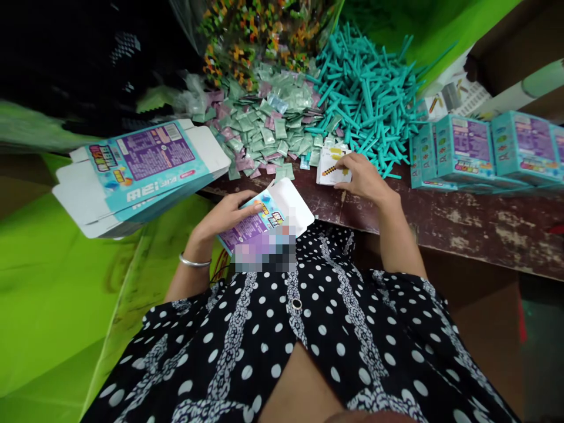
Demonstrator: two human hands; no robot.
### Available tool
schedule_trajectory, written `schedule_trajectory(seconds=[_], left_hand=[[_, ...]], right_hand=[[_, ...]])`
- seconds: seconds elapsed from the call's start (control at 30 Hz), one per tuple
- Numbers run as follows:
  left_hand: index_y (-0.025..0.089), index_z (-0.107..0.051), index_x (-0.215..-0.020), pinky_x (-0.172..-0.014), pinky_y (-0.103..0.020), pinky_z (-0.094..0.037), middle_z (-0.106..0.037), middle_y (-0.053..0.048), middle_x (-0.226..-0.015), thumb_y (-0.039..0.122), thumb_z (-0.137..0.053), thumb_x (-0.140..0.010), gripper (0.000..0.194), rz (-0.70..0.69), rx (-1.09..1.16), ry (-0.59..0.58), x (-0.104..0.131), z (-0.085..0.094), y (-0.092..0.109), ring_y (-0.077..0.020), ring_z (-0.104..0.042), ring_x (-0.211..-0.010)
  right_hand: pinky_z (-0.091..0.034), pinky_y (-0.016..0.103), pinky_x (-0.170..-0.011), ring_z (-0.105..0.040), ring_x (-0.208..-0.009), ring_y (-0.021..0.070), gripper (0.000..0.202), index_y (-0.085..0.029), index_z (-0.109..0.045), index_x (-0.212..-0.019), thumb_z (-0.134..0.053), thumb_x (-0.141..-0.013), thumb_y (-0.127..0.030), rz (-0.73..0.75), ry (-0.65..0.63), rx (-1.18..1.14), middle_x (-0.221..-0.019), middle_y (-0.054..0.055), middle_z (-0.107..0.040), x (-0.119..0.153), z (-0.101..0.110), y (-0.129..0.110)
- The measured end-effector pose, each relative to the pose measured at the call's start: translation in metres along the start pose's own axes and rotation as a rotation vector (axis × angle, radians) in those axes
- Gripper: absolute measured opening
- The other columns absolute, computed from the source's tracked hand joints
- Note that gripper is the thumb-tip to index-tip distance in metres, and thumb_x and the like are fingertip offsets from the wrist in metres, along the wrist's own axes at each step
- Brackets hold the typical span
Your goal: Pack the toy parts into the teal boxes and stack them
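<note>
My left hand (229, 212) holds a purple and teal printed carton (253, 226) near my body, its white flap pointing up and to the right. Part of that carton is blurred out. At the table edge, the fingers of my right hand (363, 179) are closed on the right side of a small stack of white printed cards (328, 167). Small green and pink packets (273, 126) lie heaped just behind the cards. Beyond them on the right rises a pile of teal plastic sticks (370, 94).
Flat cartons (150, 170) lie stacked on the left. Filled boxes (465, 150) stand in a row on the right of the dark red worn table (445, 220). A clear bag of orange, green and black pieces (259, 35) is at the back.
</note>
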State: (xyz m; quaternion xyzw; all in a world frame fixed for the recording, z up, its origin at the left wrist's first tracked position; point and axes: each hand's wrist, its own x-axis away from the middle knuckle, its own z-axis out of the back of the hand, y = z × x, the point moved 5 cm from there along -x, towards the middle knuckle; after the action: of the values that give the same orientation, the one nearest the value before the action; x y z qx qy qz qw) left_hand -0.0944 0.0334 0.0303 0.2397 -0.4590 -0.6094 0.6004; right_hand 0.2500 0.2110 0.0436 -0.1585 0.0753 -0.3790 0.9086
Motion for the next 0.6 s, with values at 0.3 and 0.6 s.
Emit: schedule_trajectory(seconds=[0.3,0.6], left_hand=[[0.02,-0.08,-0.123,-0.095,-0.041,-0.06,-0.084,-0.012,-0.122,0.081,-0.067,-0.093,0.07,0.0,0.035,-0.019,-0.002,-0.004,-0.004,-0.0315,-0.077,-0.108],[0.021,-0.079,-0.121,-0.094,-0.041,-0.06,-0.084,-0.012,-0.12,0.079,-0.068,-0.093,0.066,-0.008,0.02,-0.012,-0.002,-0.003,-0.002,-0.0316,-0.077,-0.107]], right_hand=[[-0.055,0.052,-0.102,-0.067,-0.118,0.0389,0.037,-0.023,-0.075,-0.115,-0.092,-0.086,-0.038,0.032,-0.103,-0.059,-0.128,0.016,-0.075,-0.01,0.017,0.008],[-0.056,0.058,-0.11,-0.071,-0.122,0.0397,0.041,-0.025,-0.073,-0.125,-0.085,-0.086,-0.029,0.007,-0.127,-0.106,-0.136,0.015,-0.077,0.001,0.019,0.01]])
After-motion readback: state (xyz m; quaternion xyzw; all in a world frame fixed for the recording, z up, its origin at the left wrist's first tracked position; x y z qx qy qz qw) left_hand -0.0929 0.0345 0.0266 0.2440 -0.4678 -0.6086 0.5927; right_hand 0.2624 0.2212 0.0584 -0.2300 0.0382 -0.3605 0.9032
